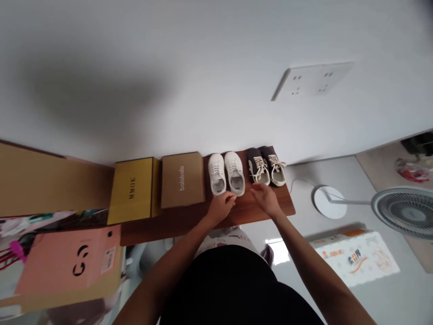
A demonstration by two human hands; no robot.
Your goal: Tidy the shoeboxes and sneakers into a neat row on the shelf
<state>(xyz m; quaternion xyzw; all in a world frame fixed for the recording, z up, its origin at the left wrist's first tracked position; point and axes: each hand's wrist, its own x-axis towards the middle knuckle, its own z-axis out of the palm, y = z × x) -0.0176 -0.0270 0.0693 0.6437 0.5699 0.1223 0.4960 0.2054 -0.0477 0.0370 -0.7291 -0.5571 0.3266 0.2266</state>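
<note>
A pair of white sneakers (226, 172) stands side by side on a reddish-brown wooden shelf board (250, 214), toes toward the wall. At their heels is my left hand (221, 205), its fingers curled together with nothing visible in them; whether it touches a heel I cannot tell. To the right sits a pair of dark sneakers (266, 164) with cream laces and pale insides. My right hand (266, 198) is just below the heel of the left dark shoe, fingers apart and holding nothing.
Left of the shoes stand a brown balabala box (182, 179) and a yellow MMOK box (131, 190). A pink box (69, 262) lies lower left. On the right are a grey fan (407, 212) and a white printed package (358, 257). The wall has a socket panel (313, 80).
</note>
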